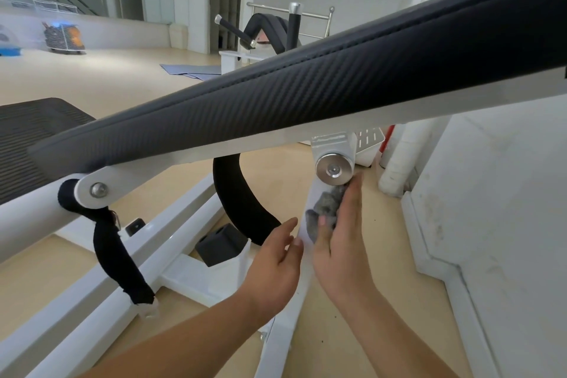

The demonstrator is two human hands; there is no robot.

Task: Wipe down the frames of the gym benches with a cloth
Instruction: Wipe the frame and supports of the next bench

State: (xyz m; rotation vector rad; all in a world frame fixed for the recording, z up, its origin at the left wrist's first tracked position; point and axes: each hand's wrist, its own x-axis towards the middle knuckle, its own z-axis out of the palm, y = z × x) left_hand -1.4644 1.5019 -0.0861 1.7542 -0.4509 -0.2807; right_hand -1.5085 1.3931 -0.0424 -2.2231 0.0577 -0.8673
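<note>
- Beige flooring [76, 77] and white walls framed a gym room where a black-padded bench [306, 92] slanted across the view.
- Grey cloth [329, 204] sat bunched against the bench's white support strut [314, 193], at 6 o'clock of a silver pivot cap [333, 168].
- Right hand [340, 242] lay flat, fingers straight, pressing the cloth onto the strut; left hand [276, 258], at 8 o'clock of the cloth, was spread, fingertips at the strut's edge.
- Soft and light, the cloth likely wraps easily round the stiff, smooth frame; palm pressure over its bunched middle should stop it slipping.
</note>
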